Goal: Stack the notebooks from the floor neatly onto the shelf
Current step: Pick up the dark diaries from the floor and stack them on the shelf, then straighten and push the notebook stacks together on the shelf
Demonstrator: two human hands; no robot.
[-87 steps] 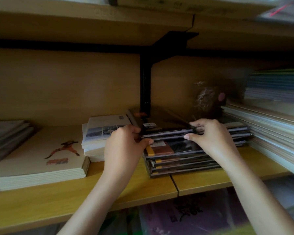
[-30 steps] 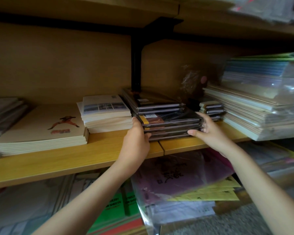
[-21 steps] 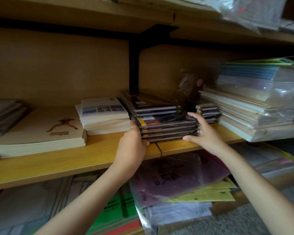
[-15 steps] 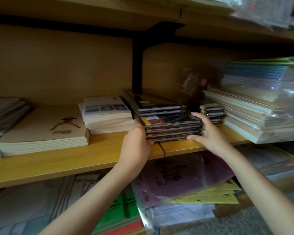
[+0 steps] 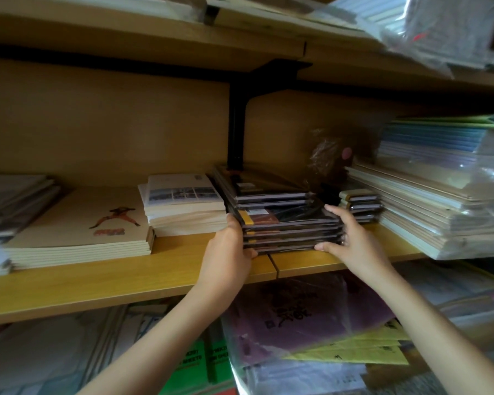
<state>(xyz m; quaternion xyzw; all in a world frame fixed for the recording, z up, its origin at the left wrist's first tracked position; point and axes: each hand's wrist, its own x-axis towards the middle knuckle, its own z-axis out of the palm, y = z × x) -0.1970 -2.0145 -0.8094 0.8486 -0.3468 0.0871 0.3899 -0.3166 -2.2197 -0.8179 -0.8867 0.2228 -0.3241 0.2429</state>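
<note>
Notebooks [image 5: 288,223], dark, plastic-wrapped, stacked unevenly on wooden shelf [image 5: 126,275].

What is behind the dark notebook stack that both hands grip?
A black bracket post stands behind the dark notebook stack, against the back panel; a crinkled plastic-wrapped brown item sits behind its right end. The stack hides the post's foot.

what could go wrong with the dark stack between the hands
1. The stack is in glossy wrap, and its upper half sits skewed back from the lower half. Squeezed between the left hand and right hand, the layers may slip apart.
2. It sits close to the front edge of the shelf, so a pull could tip it off.
3. A push rightward could knock the small pile beside it.
</note>
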